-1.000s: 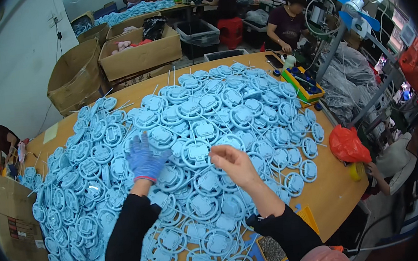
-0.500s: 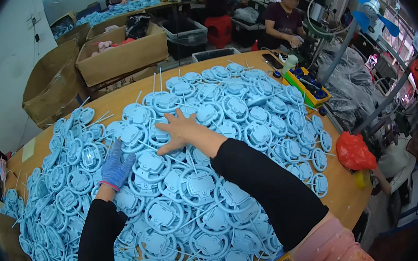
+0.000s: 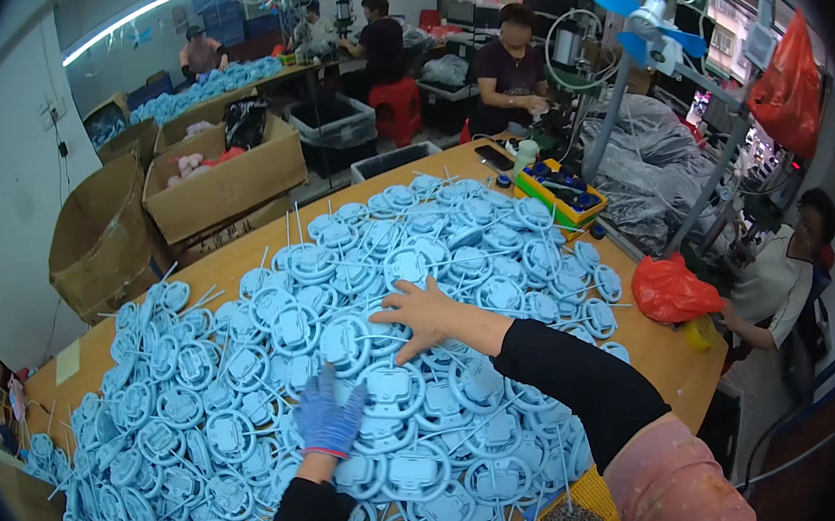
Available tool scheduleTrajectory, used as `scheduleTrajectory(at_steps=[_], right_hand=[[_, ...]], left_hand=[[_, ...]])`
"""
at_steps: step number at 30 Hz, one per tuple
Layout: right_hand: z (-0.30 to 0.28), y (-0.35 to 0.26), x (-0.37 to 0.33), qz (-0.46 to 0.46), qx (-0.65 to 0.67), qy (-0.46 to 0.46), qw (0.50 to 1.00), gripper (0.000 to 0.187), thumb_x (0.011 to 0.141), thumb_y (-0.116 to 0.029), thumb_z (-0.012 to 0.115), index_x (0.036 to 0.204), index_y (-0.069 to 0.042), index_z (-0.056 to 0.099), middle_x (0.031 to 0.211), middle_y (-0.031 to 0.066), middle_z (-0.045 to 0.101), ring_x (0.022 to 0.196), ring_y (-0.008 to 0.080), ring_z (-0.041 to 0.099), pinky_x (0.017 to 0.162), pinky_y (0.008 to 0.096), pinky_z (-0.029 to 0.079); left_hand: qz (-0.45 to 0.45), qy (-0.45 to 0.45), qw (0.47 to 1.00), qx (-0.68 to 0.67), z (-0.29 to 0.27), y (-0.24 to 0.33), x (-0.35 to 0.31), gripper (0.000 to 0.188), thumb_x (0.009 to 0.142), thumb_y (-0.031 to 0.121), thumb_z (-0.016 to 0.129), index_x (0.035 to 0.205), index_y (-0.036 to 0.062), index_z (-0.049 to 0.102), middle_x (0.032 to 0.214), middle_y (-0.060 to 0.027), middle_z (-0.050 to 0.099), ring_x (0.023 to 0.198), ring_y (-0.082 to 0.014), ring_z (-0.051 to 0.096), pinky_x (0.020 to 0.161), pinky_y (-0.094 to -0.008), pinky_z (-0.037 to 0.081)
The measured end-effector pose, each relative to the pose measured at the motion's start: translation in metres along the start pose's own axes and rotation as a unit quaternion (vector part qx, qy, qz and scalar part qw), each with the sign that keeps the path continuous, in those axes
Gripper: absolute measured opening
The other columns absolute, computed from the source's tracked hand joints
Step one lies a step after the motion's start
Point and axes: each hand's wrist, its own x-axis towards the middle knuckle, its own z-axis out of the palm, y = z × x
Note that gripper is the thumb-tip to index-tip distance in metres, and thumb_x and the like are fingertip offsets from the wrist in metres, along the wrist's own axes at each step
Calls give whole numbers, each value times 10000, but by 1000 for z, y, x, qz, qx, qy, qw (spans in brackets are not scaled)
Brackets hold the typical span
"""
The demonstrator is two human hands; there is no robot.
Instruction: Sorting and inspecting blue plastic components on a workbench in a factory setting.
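Note:
A broad heap of light-blue plastic ring-shaped parts, like small steering wheels with thin rods sticking out, spreads over the wooden table. My left hand, in a blue knit glove with a red cuff, lies on parts near the middle, its fingers stretched forward. Just beyond it to the right, my bare right hand rests on the heap with fingers spread. Neither hand is closed around a part. Palms hide the pieces directly beneath them.
At the near edge is a yellow basket of small metal pieces. A yellow bin with dark parts, a phone and a red plastic bag line the far and right edges. Cardboard boxes and co-workers are beyond.
The view has shifted. My left hand has moved right across the heap, closer to my right hand, which stays spread on the parts. The yellow basket shows more fully.

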Motion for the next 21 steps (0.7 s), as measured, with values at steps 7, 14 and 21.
scheduleTrajectory(at_steps=[7, 14, 21], right_hand=[[-15, -11, -53, 44, 62, 97, 992, 877, 733, -623, 655, 1443, -227, 326, 1520, 91, 223, 1405, 382, 138, 1067, 662, 170], [-3, -65, -92, 40, 97, 125, 987, 824, 755, -507, 692, 1422, -170, 345, 1484, 158, 264, 1373, 388, 223, 1047, 624, 255], [38, -134, -70, -71, 85, 120, 986, 802, 705, -489, 729, 1367, -145, 433, 1473, 170, 288, 1360, 386, 262, 1020, 637, 276]], left_hand=[[7, -17, 1000, 0, -10, 9, -35, 794, 838, 638, 481, 1431, 126, 353, 1409, -258, 359, 1328, -393, 328, 1100, -493, 199], [91, 161, 981, -49, -51, 9, -157, 593, 719, 255, 717, 1234, 28, 530, 1255, -215, 486, 1165, -372, 465, 980, -466, 362], [-88, 257, 962, -36, -25, -110, -325, 595, 755, 164, 691, 1296, 13, 496, 1342, -260, 426, 1257, -414, 394, 1034, -493, 332]])
